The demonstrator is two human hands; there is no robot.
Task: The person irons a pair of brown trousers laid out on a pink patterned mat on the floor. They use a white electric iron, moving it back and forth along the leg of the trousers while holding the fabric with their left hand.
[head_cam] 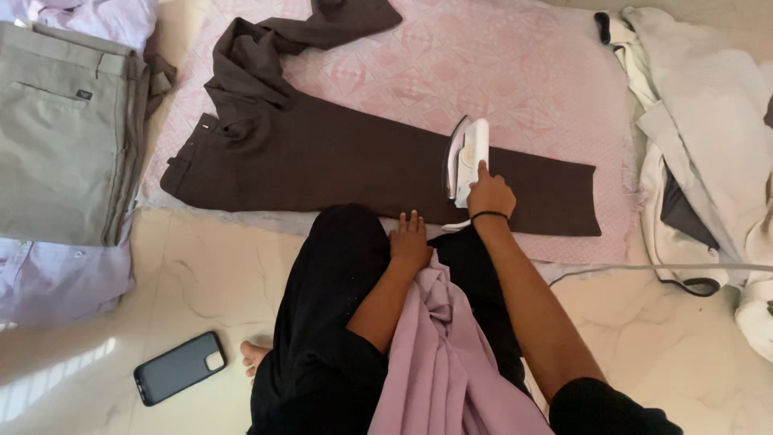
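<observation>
Dark brown trousers (322,157) lie flat on a pink patterned cloth (499,72) spread on the floor. A white iron (467,157) stands tipped on its side on the trouser leg, and my right hand (489,195) grips its handle, a black band around the wrist. My left hand (409,240) rests on my black-clad knee with its fingers together, holding nothing. A mauve scarf (447,354) hangs down between my arms.
Folded grey-green trousers (64,133) lie at the left over a lilac shirt (56,282). A dark phone (179,366) lies on the marble floor by my foot. White garments (708,121) are heaped at the right, where the iron's cord (660,267) runs.
</observation>
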